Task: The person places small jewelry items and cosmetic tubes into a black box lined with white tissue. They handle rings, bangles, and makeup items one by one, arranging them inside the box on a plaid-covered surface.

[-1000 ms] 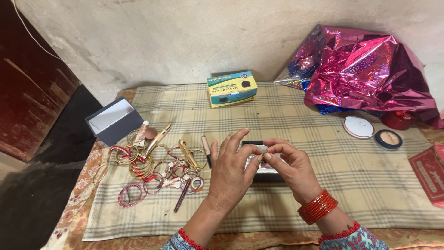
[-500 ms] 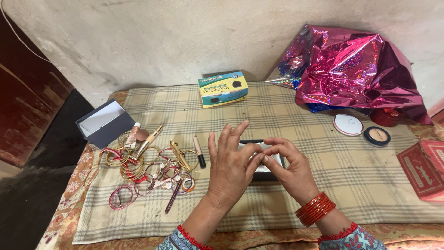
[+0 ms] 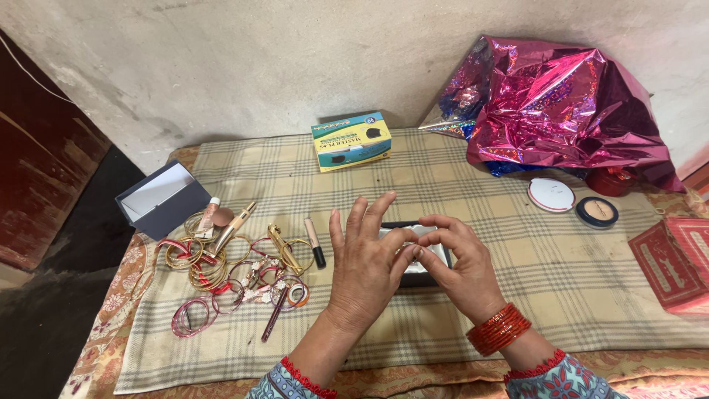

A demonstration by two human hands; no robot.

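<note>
Your left hand is spread open, fingers raised; your right hand pinches something too small to identify above the black box, which sits mid-cloth toward the near edge.

Soft even daylight, faint shadows, foil glare, perhaps slight edge distortion

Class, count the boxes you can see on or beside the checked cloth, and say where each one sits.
4: open grey box at the left edge, teal box by the wall, red box at right, black box under the hands. Foil may hide more.
</note>
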